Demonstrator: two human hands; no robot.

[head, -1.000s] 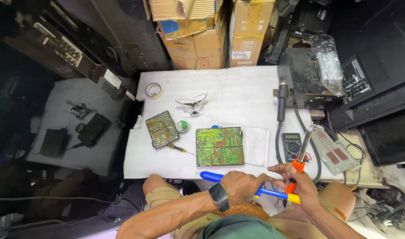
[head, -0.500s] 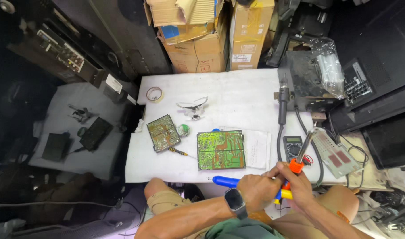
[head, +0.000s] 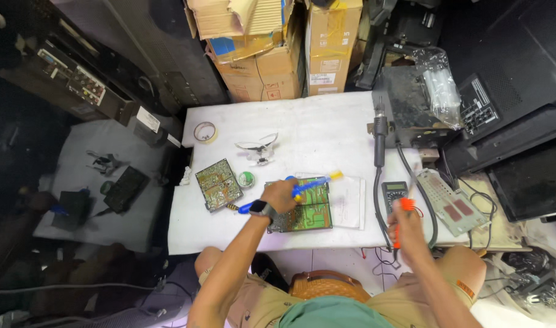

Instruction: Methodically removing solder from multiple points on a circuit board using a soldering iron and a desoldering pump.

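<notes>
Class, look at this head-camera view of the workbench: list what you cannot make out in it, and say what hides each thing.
Head view only:
- Green circuit board: its left part is hidden under the left hand and the blue tool.
- Orange-handled tool: its grip is covered by the right hand.
- Multimeter: its display is too small to read.
- The person's lap and feet: cut off by the bottom edge.

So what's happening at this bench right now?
A person sits at a white table strewn with electronics parts. The left hand holds a blue tool with a yellow tip over a green circuit board lying flat in front of them. The right hand grips an orange-handled tool off to the side, next to a multimeter. A smaller circuit board, a roll of tape and clear safety glasses lie further out.
</notes>
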